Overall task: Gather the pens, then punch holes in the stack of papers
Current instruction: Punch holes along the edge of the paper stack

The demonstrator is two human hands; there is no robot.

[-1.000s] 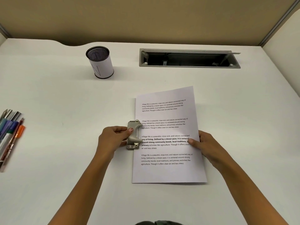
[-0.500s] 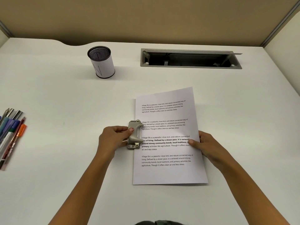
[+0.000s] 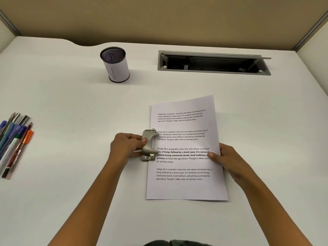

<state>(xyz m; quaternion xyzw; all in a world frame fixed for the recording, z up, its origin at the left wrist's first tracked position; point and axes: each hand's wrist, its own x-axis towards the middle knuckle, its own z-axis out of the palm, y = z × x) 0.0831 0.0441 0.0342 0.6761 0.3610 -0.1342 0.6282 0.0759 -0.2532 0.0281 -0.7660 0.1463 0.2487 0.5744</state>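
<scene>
A stack of printed white papers [image 3: 186, 189] lies on the desk in front of me. A small grey metal hole punch [image 3: 149, 145] sits over the middle of the stack's left edge. My left hand [image 3: 126, 144] grips the punch from the left, thumb on its top. My right hand [image 3: 226, 158] pinches the stack's right edge, thumb on the page. Several pens and markers [image 3: 13, 141] lie side by side at the desk's left edge, apart from both hands.
A black mesh pen cup [image 3: 115, 65] wrapped in white paper stands at the back, left of centre. An open grey cable tray [image 3: 213, 63] is recessed in the desk at the back right. Tan partition walls enclose the white desk [image 3: 71, 174].
Both hands, the punch and the papers keep their positions; only the view has shifted slightly.
</scene>
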